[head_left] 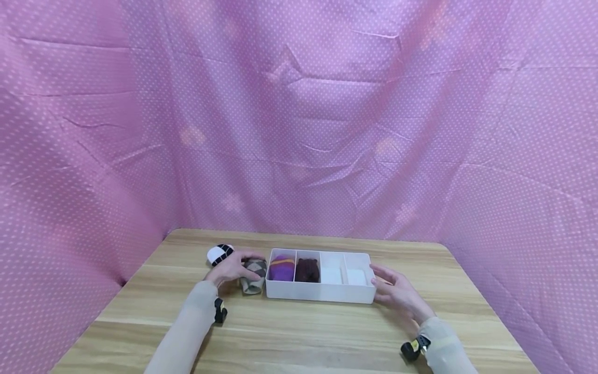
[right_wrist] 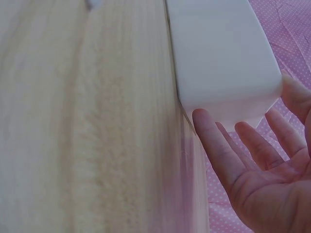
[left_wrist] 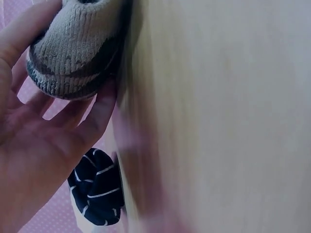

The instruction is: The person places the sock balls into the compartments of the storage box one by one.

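Both forearms are reaching forward in pale sleeves, each wearing a small wrist camera. The left hand (head_left: 232, 268) is curling its fingers (left_wrist: 99, 109) in a grip, while the right hand (head_left: 397, 294) is lying flat with fingers (right_wrist: 216, 145) straight.

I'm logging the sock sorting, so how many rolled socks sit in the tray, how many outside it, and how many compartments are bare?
Rolled socks in the white plastic divided tray: 2
Rolled socks outside it on the wooden table: 2
Bare compartments: 2
Total rolled socks: 4
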A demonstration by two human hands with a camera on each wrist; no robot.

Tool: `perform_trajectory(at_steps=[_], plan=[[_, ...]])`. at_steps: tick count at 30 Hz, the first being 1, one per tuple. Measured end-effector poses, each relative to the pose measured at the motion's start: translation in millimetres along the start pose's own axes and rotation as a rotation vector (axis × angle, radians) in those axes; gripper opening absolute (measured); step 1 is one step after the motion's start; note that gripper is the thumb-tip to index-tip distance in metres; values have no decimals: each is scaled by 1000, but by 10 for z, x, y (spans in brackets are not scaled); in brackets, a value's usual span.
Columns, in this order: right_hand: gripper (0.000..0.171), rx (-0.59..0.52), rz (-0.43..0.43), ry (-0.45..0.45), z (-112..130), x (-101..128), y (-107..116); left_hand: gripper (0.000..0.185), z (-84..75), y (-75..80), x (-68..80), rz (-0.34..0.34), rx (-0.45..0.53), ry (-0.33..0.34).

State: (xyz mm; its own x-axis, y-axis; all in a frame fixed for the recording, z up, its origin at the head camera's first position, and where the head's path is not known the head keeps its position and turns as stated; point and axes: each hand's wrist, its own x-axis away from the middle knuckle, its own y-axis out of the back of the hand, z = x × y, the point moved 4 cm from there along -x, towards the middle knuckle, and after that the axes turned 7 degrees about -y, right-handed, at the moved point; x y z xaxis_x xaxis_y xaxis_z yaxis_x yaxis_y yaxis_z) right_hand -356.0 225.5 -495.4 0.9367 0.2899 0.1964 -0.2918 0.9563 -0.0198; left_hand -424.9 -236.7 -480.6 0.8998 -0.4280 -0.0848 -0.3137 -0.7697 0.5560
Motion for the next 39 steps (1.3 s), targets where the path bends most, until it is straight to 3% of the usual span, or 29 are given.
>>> perform_trajectory(at_steps=[7, 16, 26, 32, 39], plan=[[69, -25, 10, 8, -8, 1, 11, 66, 3, 21, -34, 1, -42, -22], [70, -23, 24, 18, -4, -2, -7, 60, -24, 63, -20, -48, -20, 17], [70, -36, 21, 19, 12, -13, 14, 59, -218, 270, -26, -109, 52, -58], [69, -39, 27, 28, 1, -19, 8, 64, -292, 335, -45, -152, 84, -50], [71, -2, -6, 6, 5, -38, 4, 66, -350, 276, -93, -212, 109, -128]])
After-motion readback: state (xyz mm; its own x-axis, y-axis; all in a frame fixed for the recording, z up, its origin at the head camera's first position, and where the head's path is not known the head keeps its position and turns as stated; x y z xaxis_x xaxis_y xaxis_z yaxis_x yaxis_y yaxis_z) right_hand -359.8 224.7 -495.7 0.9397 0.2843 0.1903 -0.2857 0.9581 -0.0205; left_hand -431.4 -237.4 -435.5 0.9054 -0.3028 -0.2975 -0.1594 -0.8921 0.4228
